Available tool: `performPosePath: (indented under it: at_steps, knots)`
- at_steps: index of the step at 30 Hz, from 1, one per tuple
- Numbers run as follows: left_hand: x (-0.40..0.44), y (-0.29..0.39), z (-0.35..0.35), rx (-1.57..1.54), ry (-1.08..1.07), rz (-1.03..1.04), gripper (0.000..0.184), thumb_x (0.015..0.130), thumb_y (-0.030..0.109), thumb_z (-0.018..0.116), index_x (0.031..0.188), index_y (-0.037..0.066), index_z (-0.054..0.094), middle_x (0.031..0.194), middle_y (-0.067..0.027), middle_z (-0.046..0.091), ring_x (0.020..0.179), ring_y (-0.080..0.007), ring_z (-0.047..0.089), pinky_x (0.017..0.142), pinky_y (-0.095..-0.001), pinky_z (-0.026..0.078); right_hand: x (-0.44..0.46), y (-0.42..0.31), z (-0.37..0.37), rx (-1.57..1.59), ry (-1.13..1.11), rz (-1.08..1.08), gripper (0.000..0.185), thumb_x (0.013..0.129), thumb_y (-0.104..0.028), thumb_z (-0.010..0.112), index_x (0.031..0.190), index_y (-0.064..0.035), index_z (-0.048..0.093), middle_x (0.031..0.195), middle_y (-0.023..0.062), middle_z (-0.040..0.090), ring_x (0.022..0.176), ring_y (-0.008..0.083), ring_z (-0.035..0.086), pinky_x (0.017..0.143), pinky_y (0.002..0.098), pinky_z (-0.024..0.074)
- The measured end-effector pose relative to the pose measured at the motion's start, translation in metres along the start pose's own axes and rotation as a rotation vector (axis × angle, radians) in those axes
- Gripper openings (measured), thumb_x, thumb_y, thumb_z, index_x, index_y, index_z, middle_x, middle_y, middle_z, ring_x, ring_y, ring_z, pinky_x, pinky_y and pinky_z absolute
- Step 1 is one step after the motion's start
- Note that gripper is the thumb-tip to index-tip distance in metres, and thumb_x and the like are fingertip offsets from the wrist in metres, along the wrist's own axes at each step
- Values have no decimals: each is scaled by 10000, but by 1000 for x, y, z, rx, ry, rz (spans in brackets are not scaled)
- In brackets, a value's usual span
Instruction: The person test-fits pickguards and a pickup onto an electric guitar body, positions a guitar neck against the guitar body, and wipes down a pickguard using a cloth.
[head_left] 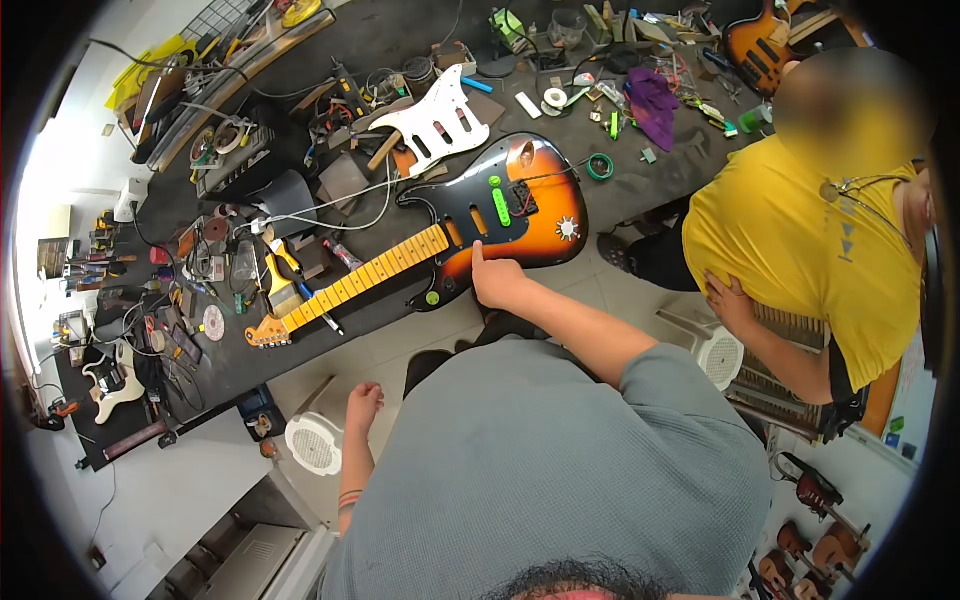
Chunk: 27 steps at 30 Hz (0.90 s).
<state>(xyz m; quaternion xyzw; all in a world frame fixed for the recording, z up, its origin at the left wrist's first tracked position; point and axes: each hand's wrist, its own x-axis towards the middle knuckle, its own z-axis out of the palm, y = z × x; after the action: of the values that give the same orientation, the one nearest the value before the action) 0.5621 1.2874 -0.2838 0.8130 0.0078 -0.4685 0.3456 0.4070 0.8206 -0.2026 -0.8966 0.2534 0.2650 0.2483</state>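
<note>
A sunburst electric guitar lies on the dark workbench, its maple neck pointing toward the lower left. Its black top plate has cutouts, a bright green part and exposed wires near the bridge area. My right hand is at the body's near edge, index finger stretched out and touching or just above the plate by a cutout; the other fingers are curled and hold nothing. Down beside my body, away from the bench, hangs my left hand, fingers loosely curled with nothing visible in them.
A white pickguard lies behind the guitar. Tools, cables, a paintbrush, a purple cloth and green tape crowd the bench. A person in a yellow shirt is at the right. White stools stand below.
</note>
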Motion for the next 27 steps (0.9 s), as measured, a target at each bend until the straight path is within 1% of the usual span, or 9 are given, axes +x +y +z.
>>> performPosePath:
  at_steps: [7, 8, 12, 15, 16, 19, 22, 25, 27]
  knots:
    - [-10, 77, 19, 289, -63, 31, 218, 1057, 173, 650, 1164, -9, 705, 914, -65, 728, 745, -147, 658, 658, -309, 525, 6, 11, -34, 63, 58, -32, 815, 921, -129, 631, 1618, 148, 313, 1107, 256, 790, 997, 403, 787, 885, 506, 613]
    - [-9, 81, 17, 311, -78, 30, 219, 1057, 169, 650, 1169, -10, 704, 917, -67, 729, 755, -150, 661, 665, -310, 530, 7, 13, -40, 48, 12, -10, 698, 925, -137, 632, 1541, 132, 442, 1152, 266, 782, 1059, 402, 781, 918, 509, 609]
    - [16, 50, 1, 53, -4, 8, 220, 1055, 158, 652, 1178, -17, 703, 920, -69, 726, 776, -159, 670, 685, -318, 549, 27, 23, -77, 28, -68, -14, 495, 943, -137, 598, 1413, 15, 627, 1249, 260, 762, 1155, 399, 759, 970, 515, 598]
    - [11, 39, -3, 11, 51, -13, 218, 1060, 160, 653, 1177, -17, 701, 921, -67, 725, 785, -160, 675, 690, -317, 552, 59, 37, -105, 80, 216, 33, 345, 971, -154, 572, 1279, -20, 651, 1215, 239, 774, 1137, 412, 758, 945, 534, 596]
    - [6, 40, -1, 48, 49, -26, 216, 1062, 161, 651, 1179, -15, 699, 921, -66, 724, 783, -158, 676, 688, -313, 549, 68, 38, -122, 70, 163, 44, 359, 974, -168, 589, 1296, -25, 657, 1176, 222, 789, 1110, 410, 768, 934, 538, 601]
    - [-14, 52, 6, 159, 30, -53, 208, 1066, 166, 652, 1176, -4, 697, 918, -61, 721, 761, -151, 669, 683, -302, 538, 90, 42, -144, -144, -25, 59, 310, 971, -200, 646, 1204, -76, 809, 1286, 209, 776, 1185, 366, 765, 962, 472, 610]
    - [-28, 52, 14, 152, 51, -48, 195, 1067, 172, 655, 1161, 8, 699, 913, -56, 719, 731, -148, 656, 680, -298, 530, 100, 34, -144, -188, 13, 46, 313, 984, -201, 645, 1231, -97, 808, 1258, 187, 791, 1167, 347, 774, 951, 473, 612]
    - [-39, 39, 17, 93, 70, -70, 187, 1070, 180, 653, 1141, 15, 705, 907, -50, 719, 724, -150, 649, 681, -308, 530, 118, 8, -134, -159, 138, -63, 448, 1015, -177, 562, 1442, -107, 675, 1206, 167, 802, 1119, 365, 782, 914, 503, 615]
    - [-45, 34, 22, 116, 69, -83, 188, 1071, 186, 651, 1134, 19, 709, 904, -46, 720, 729, -151, 648, 683, -317, 532, 132, -11, -125, -205, 139, -136, 591, 1020, -163, 546, 1610, -191, 529, 1203, 149, 804, 1081, 355, 787, 880, 495, 614]
